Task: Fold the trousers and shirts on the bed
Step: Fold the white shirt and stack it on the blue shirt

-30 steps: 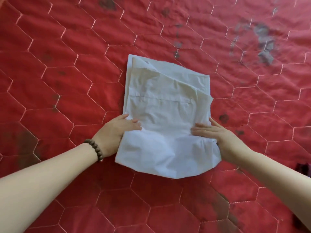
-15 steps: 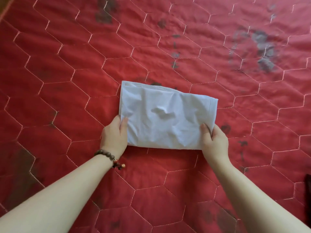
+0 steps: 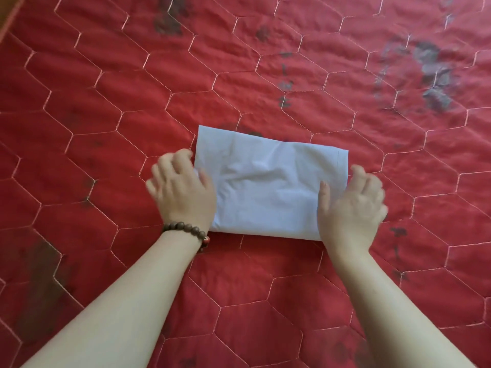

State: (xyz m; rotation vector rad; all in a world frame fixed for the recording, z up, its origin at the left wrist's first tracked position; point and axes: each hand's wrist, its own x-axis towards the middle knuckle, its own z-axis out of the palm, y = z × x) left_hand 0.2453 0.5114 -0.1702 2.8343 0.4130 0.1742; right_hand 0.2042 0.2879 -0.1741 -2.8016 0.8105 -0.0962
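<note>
We see the folded garment [image 3: 268,184] lying long axis left-right between our left hand [image 3: 183,192] and right hand [image 3: 350,205], each grip loosely spread, holding nothing.

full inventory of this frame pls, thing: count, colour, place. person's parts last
folded garment: 1, pale blue-white, flat on the quilt at the centre, a wrinkled rectangle
quilt: 1, red with pale hexagon stitching and faded dark print patches, covers the bed across the whole view
wooden strip: 1, orange-brown, top left corner beyond the quilt edge
bead bracelet: 1, brown beads with a reddish one, on the left wrist
left hand: 1, at the garment's left edge, fingers loosely spread and motion-blurred, no grip on anything, thumb over the cloth
right hand: 1, at the garment's right edge, fingers loosely curled and blurred, no grip on anything, thumb over the cloth
</note>
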